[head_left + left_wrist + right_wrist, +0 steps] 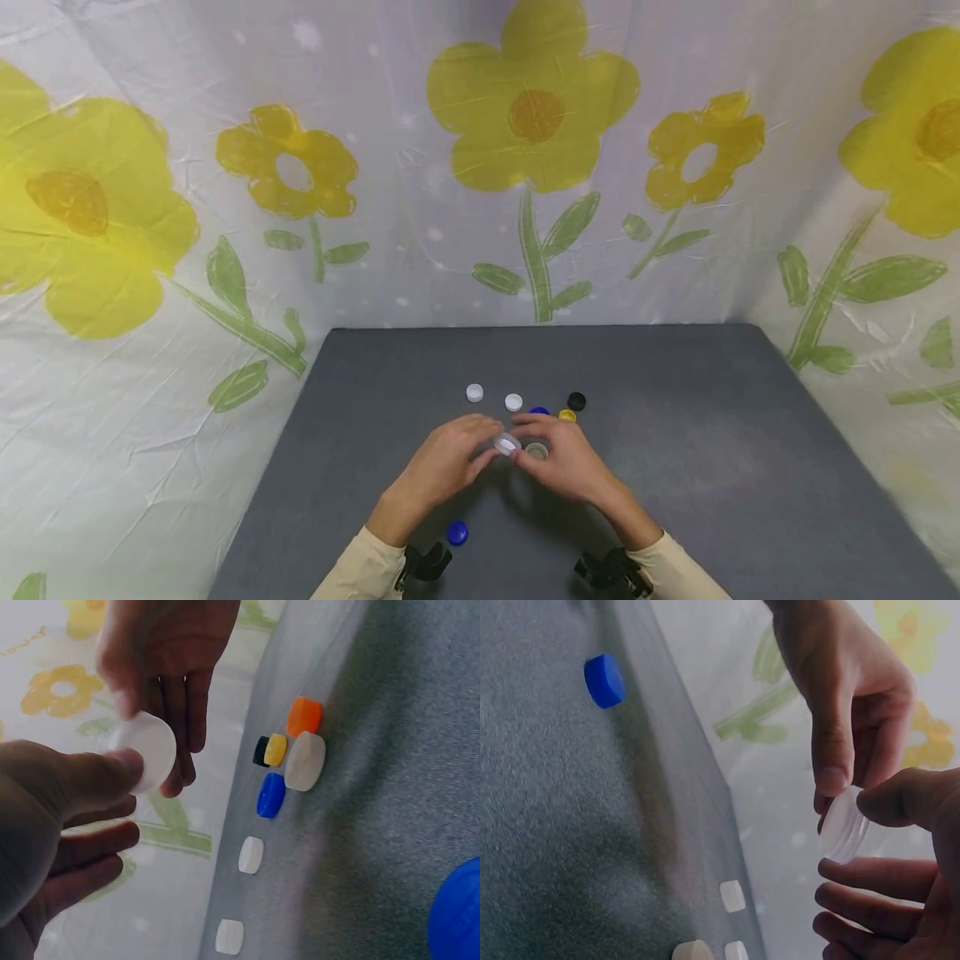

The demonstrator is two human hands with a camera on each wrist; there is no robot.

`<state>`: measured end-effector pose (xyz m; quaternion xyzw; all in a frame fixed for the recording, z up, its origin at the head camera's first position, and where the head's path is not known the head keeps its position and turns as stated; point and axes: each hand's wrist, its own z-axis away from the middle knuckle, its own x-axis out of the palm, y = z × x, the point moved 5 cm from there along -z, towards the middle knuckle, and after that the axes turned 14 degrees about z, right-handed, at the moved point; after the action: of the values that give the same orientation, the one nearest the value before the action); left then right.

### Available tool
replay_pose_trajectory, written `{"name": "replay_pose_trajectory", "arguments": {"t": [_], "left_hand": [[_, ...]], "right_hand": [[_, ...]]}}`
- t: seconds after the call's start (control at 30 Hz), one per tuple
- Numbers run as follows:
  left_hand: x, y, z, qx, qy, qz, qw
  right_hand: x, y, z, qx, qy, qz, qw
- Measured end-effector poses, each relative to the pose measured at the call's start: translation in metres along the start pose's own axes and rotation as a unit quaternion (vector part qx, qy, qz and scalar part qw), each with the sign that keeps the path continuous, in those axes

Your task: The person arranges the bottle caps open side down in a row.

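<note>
Clear cap (507, 444), one, was pinched by left hand (447, 454) and right hand (566, 456), between them; two small white caps (475, 392) lay beyond; of two blue caps (457, 533), one lay behind the left.

Curtain (405, 258) behind table (720, 467). Held cap (507, 444) above table, between left hand (444, 458) and right hand (570, 460). On table: lone cap (457, 533) before hands, left of held cap. Behind: first cap (475, 392) leftmost, second cap (513, 403) right of it, third cap (539, 410) farther right, fourth cap (567, 415), fifth cap (576, 402) just behind fourth. Sixth cap (306, 761) before third; seventh cap (304, 716) right of sixth.
</note>
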<state>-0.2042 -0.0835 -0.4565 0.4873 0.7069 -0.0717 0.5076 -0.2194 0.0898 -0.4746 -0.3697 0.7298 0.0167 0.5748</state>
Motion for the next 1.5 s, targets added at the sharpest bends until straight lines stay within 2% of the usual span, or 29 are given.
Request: {"name": "replay_pose_trajectory", "arguments": {"t": [0.13,0.2,0.3,0.43,0.53,0.6,0.67,0.8,0.9,1.07,1.23,1.5], "left_hand": [[0.002,-0.001,0.000,0.030,0.015,0.011,0.9994],[0.003,-0.002,0.001,0.035,0.020,0.016,0.9990],[0.004,-0.006,0.002,0.031,0.028,0.036,0.9985],[0.002,-0.010,0.001,0.001,0.041,0.085,0.9955],[0.002,-0.014,0.003,-0.047,0.046,0.128,0.9895],[0.002,-0.017,0.004,-0.090,0.045,0.155,0.9828],[0.003,-0.022,0.006,-0.137,0.044,0.183,0.9725],[0.003,-0.029,0.009,-0.216,0.043,0.259,0.9405],[0.003,-0.032,0.010,-0.245,0.039,0.302,0.9204],[0.004,-0.033,0.011,-0.262,0.021,0.332,0.9059],[0.007,-0.032,0.013,-0.270,0.009,0.347,0.8980],[0.010,-0.029,0.014,-0.266,-0.009,0.335,0.9037]], "right_hand": [[0.001,0.003,0.002,0.032,-0.016,-0.038,0.9986],[0.001,0.004,0.003,0.050,-0.022,-0.055,0.9970],[0.000,0.005,0.004,0.059,-0.013,-0.053,0.9968],[-0.006,0.004,0.005,0.028,0.044,-0.031,0.9981],[-0.011,0.002,0.006,-0.012,0.096,-0.018,0.9952],[-0.013,0.000,0.006,-0.039,0.121,-0.012,0.9918],[-0.014,-0.001,0.006,-0.063,0.138,-0.013,0.9883],[-0.015,-0.005,0.007,-0.113,0.160,-0.018,0.9804],[-0.015,-0.008,0.009,-0.148,0.177,-0.007,0.9730],[-0.013,-0.011,0.011,-0.176,0.194,0.015,0.9650],[-0.012,-0.012,0.012,-0.185,0.202,0.030,0.9612],[-0.010,-0.009,0.013,-0.179,0.184,0.054,0.9651]]}}
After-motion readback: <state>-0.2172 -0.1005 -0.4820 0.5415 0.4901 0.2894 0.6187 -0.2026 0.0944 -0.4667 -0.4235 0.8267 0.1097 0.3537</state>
